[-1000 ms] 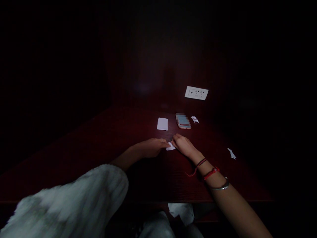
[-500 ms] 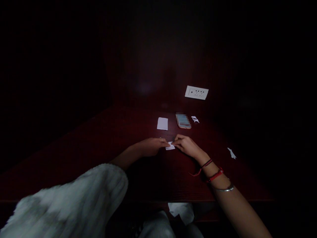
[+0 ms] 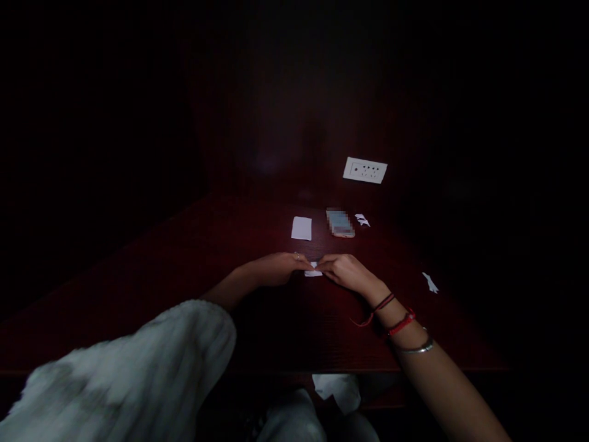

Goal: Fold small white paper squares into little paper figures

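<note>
A small piece of white paper [image 3: 313,273] lies on the dark red table, between my two hands. My left hand [image 3: 281,269] comes in from the left, its fingers closed on the paper's left and upper part. From the right, my right hand [image 3: 344,270] has its thumb and fingers pinched together at the paper's other side. The fingertips of both hands nearly meet over the paper and hide part of it. Any fold in it is too small to make out.
Beyond my hands lie a white paper rectangle [image 3: 302,228], a phone [image 3: 340,223] and some folded paper bits [image 3: 362,220]. Another narrow paper piece [image 3: 431,283] rests to the right. A white socket plate [image 3: 365,170] is on the back wall. Below the table edge hangs white material [image 3: 338,391].
My right hand has shifted slightly left, bringing its fingertips closer to those of my left hand. The small paper has moved a little left and shows less of itself.
</note>
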`<state>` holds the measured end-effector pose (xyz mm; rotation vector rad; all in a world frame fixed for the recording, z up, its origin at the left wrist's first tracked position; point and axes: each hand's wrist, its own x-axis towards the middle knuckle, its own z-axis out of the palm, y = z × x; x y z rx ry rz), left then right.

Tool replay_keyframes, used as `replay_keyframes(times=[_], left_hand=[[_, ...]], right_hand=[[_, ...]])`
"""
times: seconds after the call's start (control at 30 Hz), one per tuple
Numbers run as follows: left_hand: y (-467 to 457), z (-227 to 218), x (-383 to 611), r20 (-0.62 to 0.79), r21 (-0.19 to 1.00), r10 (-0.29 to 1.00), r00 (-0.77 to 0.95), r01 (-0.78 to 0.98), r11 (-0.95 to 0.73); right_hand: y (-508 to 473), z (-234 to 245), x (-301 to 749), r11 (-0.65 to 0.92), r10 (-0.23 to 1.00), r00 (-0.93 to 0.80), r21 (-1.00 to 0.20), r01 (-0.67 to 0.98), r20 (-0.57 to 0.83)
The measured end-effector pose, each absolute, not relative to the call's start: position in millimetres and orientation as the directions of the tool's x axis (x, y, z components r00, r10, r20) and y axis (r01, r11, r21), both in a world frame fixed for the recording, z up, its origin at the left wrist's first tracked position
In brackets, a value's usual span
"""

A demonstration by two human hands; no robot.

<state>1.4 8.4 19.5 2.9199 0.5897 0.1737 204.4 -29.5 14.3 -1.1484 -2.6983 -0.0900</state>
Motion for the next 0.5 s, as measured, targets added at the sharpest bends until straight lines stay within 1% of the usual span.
replay_keyframes(times=[0.2,0.4,0.5], left_hand=[[10.2,17.4,0.4,0.086,0.158,0.418,0.904,0.402,-0.902],[11.5,17.9,0.1,0.082,0.143,0.417,0.905,0.403,-0.904],[10.9,18.8,-0.2,0.087,0.148,0.414,0.906,0.399,-0.905]], right_hand=[[-30.2,16.6,202.9,0.665,0.724,-0.663,0.063,0.744,0.192],[-34.4,19.9,206.9,0.648,0.735,-0.652,0.091,0.756,0.185],[-36.1,20.9,208.9,0.601,0.77,-0.605,0.09,0.794,0.202]])
